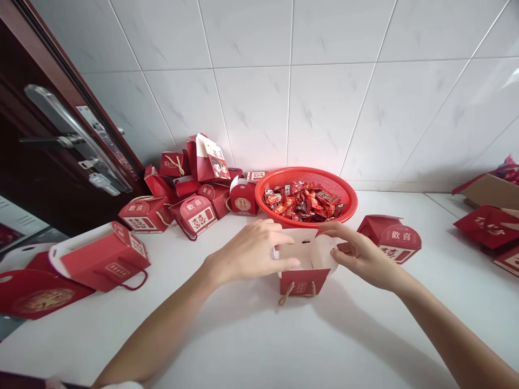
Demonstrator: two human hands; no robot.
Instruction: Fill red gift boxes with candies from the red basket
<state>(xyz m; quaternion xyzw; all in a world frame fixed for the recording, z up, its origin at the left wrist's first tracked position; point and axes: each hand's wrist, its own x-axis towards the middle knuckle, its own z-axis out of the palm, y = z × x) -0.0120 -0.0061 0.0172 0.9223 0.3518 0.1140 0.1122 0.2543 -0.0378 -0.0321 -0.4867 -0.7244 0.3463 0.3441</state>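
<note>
A red cardboard gift box with a white inside stands with its top open on the white table, a twine handle on its front. My left hand is at the box's left side, thumb and fingers around the white flap there. On the other side, my right hand pinches the right flap between thumb and fingers. The inside that shows is bare white card. Just behind the box is a red plastic basket heaped with wrapped candies.
Several red boxes are piled at the back left, by a dark door with a metal handle. Nearer on the left lie more open boxes. One closed box sits right of the basket; others lie at the far right.
</note>
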